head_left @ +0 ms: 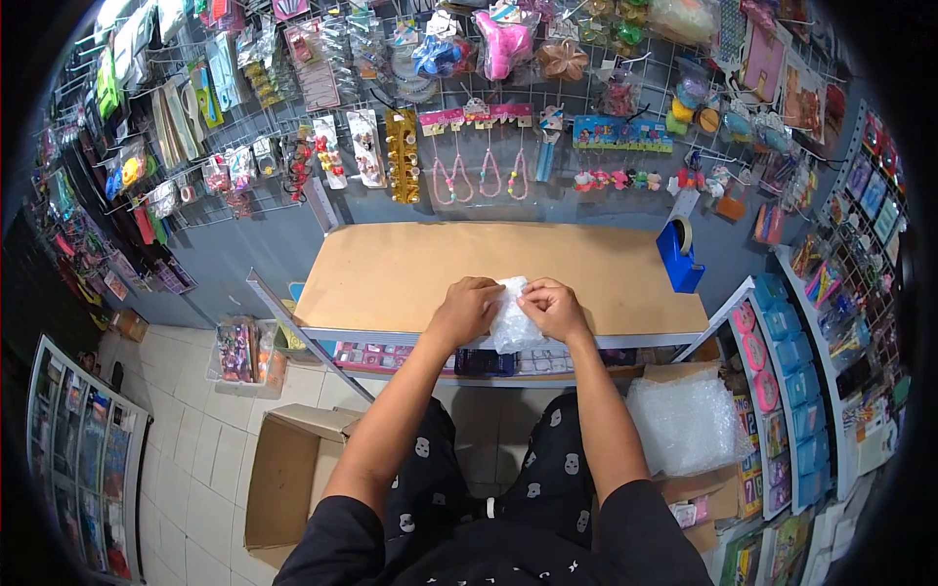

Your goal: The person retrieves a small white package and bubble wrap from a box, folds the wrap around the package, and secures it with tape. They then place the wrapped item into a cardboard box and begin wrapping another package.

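Observation:
Over the front edge of the wooden tabletop (pixel 410 264), both hands hold a small bundle of bubble wrap (pixel 512 322) between them. My left hand (pixel 469 311) grips its left side with bent fingers. My right hand (pixel 554 309) pinches the upper right part between thumb and fingers. The lower end of the wrap hangs down past the table's edge. Whatever may lie inside the wrap cannot be made out.
A blue tape dispenser (pixel 679 256) stands at the table's right end. Bubble wrap sheets (pixel 684 422) lie on cardboard at my right. An open cardboard box (pixel 278 479) sits on the floor at left, near a plastic bin (pixel 249 356). Wall racks hold hanging accessories (pixel 479 161).

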### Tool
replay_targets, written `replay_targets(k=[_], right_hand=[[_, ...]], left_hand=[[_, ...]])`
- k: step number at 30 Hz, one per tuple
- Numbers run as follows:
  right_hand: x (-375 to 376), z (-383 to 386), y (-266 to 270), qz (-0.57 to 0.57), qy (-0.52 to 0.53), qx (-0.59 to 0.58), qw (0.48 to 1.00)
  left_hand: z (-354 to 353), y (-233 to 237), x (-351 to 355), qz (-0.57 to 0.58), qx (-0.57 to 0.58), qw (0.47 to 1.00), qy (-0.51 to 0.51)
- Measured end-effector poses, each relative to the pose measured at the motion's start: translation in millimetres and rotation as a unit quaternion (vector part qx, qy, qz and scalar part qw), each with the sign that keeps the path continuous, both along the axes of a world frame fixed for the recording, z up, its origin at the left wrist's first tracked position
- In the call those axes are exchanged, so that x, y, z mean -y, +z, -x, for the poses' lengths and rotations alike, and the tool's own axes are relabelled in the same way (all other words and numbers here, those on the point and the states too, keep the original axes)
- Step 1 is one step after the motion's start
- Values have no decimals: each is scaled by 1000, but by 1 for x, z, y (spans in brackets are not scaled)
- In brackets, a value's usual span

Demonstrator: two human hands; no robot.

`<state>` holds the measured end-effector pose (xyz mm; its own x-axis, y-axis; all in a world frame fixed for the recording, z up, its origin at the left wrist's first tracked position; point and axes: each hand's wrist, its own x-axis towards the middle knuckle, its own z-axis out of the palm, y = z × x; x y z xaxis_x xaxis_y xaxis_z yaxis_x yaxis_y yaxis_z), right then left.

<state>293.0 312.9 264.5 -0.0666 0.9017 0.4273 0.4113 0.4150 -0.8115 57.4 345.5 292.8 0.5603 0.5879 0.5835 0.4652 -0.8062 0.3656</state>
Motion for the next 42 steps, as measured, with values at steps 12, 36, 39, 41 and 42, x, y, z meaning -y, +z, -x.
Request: replay_targets(k=[12,36,39,41,42], right_hand=[[3,3,5,-33,-4,46,998],[25,-26,26,-62,186,226,954],[21,-33,11,-88,189,233,950],[22,-32,10,-94,182,236,950],[24,-29,13,-93,174,238,951]], left_hand=[[0,-4,-5,10,16,999,-29],[36,-15,15,-56,-157,983,-81],[34,-20,13,-67,-143,984,-78],[33,-18,15,-70,-138,985,-74],[33,-18,15,-72,-137,985,-73]])
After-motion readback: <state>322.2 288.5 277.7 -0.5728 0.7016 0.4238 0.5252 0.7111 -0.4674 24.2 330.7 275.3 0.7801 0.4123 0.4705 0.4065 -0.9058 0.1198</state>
